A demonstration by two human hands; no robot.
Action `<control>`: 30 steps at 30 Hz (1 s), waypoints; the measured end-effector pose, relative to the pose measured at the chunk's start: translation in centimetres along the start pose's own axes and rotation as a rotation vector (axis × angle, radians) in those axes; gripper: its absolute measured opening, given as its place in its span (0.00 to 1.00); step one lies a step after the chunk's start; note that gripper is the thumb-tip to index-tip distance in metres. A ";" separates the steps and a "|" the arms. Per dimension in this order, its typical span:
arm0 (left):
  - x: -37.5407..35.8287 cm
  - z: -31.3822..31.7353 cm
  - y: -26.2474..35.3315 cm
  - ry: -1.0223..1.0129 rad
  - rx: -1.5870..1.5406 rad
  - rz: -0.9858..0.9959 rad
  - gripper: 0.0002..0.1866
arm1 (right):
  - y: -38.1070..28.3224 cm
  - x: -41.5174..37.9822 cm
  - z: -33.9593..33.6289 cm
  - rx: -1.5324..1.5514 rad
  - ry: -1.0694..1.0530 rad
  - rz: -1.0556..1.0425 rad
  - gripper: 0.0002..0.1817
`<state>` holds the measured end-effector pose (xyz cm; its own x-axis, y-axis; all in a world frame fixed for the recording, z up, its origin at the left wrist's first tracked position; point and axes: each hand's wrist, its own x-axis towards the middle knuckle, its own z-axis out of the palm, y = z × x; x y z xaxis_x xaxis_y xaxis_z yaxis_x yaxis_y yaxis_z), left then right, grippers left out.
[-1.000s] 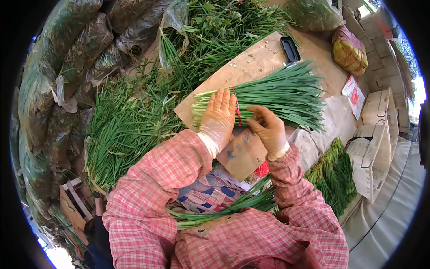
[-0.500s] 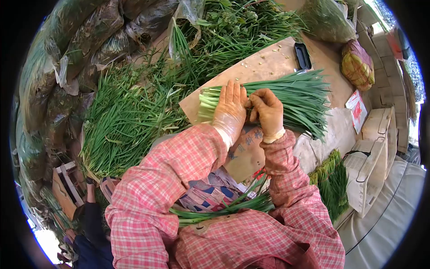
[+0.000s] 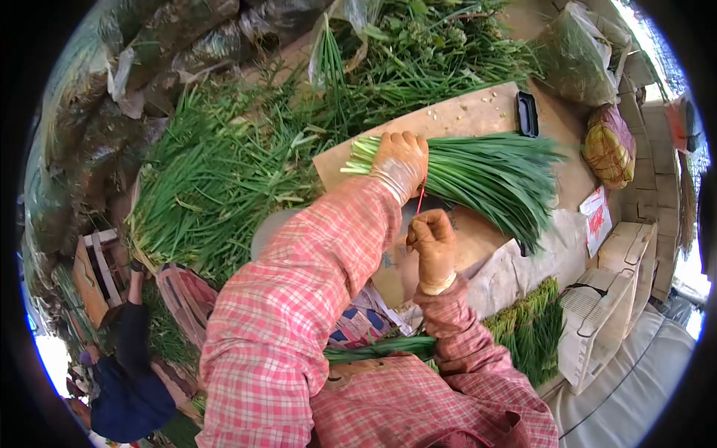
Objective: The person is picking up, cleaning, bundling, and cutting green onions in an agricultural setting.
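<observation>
A bunch of garlic chives (image 3: pixel 493 168) lies across a brown cardboard sheet (image 3: pixel 340 166), pale stem ends to the left and dark leaves fanning right. My left hand (image 3: pixel 399 158), in a thin glove, is wrapped over the bunch near its stems. A thin red tie (image 3: pixel 421 198) runs from the bunch beneath that hand down to my right hand (image 3: pixel 434 243). The right fingers are pinched on the tie, a little below the bunch and apart from it. How far the tie goes round the chives is hidden. More green leaves (image 3: pixel 388 349) lie across my lap.
Loose greens (image 3: pixel 224 187) are heaped left and behind. A black tray (image 3: pixel 526 114) sits at the cardboard's far corner. White plastic crates (image 3: pixel 597 321) and upright chive bundles (image 3: pixel 526 336) stand right. Another person (image 3: pixel 131 396) is at lower left.
My right hand has drawn down and away from the bunch, with the red tie now stretched from it. My left hand has gone from lying flat to curling over the chives.
</observation>
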<state>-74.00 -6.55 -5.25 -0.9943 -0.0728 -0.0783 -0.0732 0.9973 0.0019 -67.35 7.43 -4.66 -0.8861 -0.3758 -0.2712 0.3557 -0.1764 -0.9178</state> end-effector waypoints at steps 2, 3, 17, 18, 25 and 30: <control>-0.2 -0.4 0.4 0.014 0.035 0.005 0.38 | -2.5 1.5 0.6 0.009 -0.056 -0.113 0.03; -0.8 0.5 0.9 0.358 0.148 0.016 0.39 | -4.8 2.6 1.7 -0.009 0.003 -0.173 0.03; -0.9 2.6 1.4 0.418 -0.003 0.034 0.18 | 2.2 0.0 -0.8 0.075 -0.023 0.177 0.04; -0.7 2.8 1.4 0.425 -0.010 0.025 0.19 | 1.9 0.0 0.3 0.004 0.041 0.171 0.04; -6.5 -3.7 1.7 0.299 -0.052 0.032 0.23 | -8.3 3.7 -1.8 -0.683 -0.367 -0.214 0.07; -8.3 0.4 5.7 -0.607 -1.632 -0.434 0.20 | -10.2 15.9 -1.1 -1.383 -0.359 -0.684 0.17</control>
<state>-66.13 -0.29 -4.94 -0.7477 0.0871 -0.6583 -0.6637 -0.1324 0.7362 -85.38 4.26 0.05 -0.5742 -0.7981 0.1826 -0.7761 0.4595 -0.4319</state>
